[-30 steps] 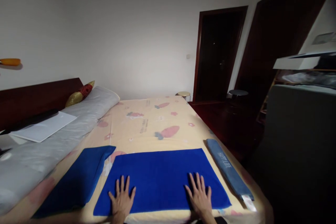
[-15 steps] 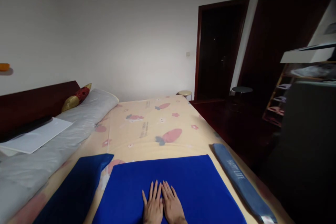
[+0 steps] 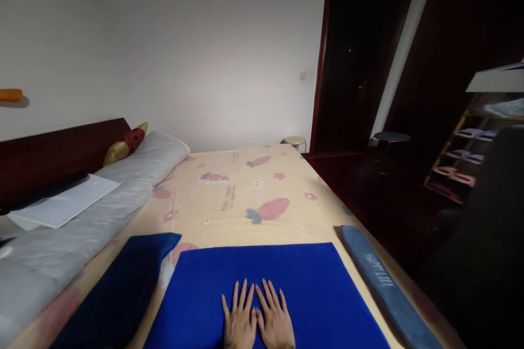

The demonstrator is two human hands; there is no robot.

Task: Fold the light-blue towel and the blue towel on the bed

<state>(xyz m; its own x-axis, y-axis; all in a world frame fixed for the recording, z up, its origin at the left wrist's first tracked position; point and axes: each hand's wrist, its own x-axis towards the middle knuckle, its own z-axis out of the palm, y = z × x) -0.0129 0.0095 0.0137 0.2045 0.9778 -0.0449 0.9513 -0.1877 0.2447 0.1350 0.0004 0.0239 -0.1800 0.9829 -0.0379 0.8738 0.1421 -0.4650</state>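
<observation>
A bright blue cloth or mat lies flat on the bed, its near edge out of view. On it rests my left hand, palm down with the fingers stretched out. Close beside it, my right hand also lies palm down, fingers spread a little, and the two thumbs meet or nearly meet. Neither hand holds anything. To the left is a dark blue piece of fabric. Along the right side of the bed lies a long grey-blue padded strip with white lettering.
The bed's sheet has a carrot print. A grey quilt runs along the left, with white sheets of paper and a red and gold pillow. Stools, a door and a shoe rack stand beyond.
My right hand has turned slightly, and its fingers are spread further apart from the left hand's. The view has swung a little to the left. The cloth stays flat.
</observation>
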